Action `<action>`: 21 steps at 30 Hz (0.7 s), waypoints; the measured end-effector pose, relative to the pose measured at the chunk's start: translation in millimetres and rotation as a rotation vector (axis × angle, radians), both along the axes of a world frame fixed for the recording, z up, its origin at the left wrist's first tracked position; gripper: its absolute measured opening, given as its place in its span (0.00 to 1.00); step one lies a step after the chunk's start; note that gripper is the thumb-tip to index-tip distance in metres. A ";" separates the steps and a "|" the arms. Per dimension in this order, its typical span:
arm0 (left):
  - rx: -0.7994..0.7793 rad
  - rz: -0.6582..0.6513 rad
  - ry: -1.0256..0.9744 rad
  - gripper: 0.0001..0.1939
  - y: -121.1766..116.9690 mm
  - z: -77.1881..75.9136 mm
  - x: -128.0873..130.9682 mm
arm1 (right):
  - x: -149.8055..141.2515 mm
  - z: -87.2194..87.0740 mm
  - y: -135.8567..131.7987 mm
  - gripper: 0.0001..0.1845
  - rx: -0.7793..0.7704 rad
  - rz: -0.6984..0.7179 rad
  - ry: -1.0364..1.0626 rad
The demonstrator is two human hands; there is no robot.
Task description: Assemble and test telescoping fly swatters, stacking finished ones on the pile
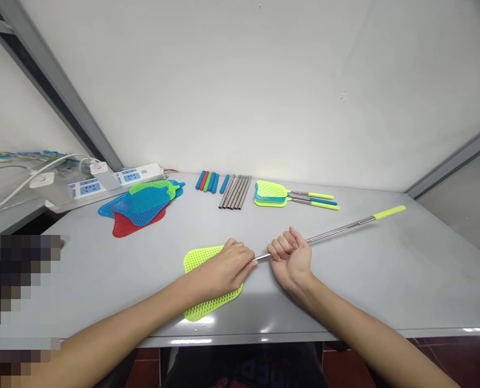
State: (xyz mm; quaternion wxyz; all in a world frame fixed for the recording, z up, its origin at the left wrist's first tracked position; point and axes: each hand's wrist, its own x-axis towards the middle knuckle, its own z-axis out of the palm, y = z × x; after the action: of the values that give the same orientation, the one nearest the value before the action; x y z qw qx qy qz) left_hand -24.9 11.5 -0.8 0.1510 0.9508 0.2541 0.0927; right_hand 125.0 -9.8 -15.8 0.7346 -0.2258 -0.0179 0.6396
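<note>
A yellow-green fly swatter (201,310) with a perforated paddle and a long metal telescopic rod lies across my two hands above the grey table. My left hand (234,264) is closed around the neck where paddle and rod meet, covering that joint. Palm up, my right hand (292,256) wraps its fingers round the rod a little farther right. Beyond it the extended rod slants up to the right and ends in a yellow-green handle (389,212).
Loose swatter paddles (143,207) in blue, green and red overlap at the left, near a power strip (143,173) with plugged-in chargers. Coloured handle grips (207,181) and metal rods (235,193) lie at the back. Several assembled swatters (272,189) are stacked right of them.
</note>
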 end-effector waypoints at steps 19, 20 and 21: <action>-0.083 -0.074 -0.023 0.17 3.7 9.5 -1.1 | 9.8 3.8 4.3 0.20 -0.088 0.166 0.072; -0.091 -0.081 -0.018 0.17 3.8 10.4 -2.1 | 10.9 4.1 4.7 0.20 -0.083 0.170 0.074; -0.093 -0.088 -0.011 0.17 4.0 11.6 -3.1 | 12.1 4.6 4.9 0.20 -0.073 0.173 0.074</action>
State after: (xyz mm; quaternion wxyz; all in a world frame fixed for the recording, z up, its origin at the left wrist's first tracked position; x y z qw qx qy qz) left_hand -28.1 15.5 10.7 0.2004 0.9525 0.2153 0.0794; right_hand 137.1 -4.9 -11.2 0.6683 -0.2260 0.0131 0.7086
